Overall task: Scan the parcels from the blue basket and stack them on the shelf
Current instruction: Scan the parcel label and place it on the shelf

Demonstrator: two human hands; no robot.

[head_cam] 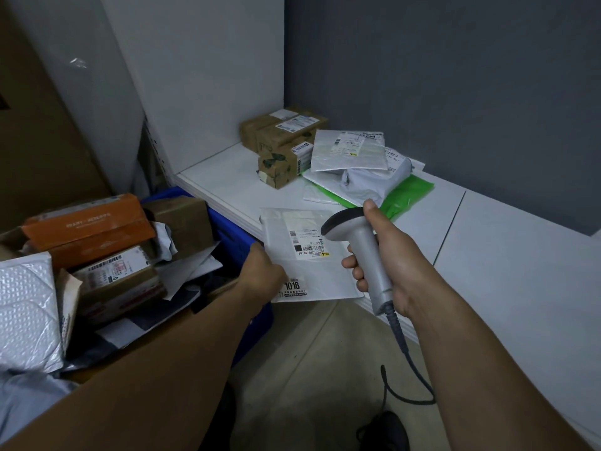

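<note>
Grips a flat white parcel (305, 255) at its near left corner with the left hand (263, 275), label up, barcode showing. Rests most of it on the front edge of the white shelf (487, 255), near end overhanging the floor. Wraps the right hand (387, 255) round the handle of a grey scanner (357, 242), thumb up along the back, dark head tipped down just above the parcel's label. Trails a dark cable (403, 353) from the handle's base down to the floor.

Further back on the shelf, in the corner by the grey wall: stacked brown cartons (283, 138), and just beside them a loose pile of white mailers (351, 151) lying over a green bag (409, 193).

Left of the shelf and close against its edge: the blue basket (234, 229), heaped with an orange box (87, 226), a brown box (182, 219) and a bubble mailer (26, 307), partly hidden behind a large cardboard flap (130, 385).
</note>
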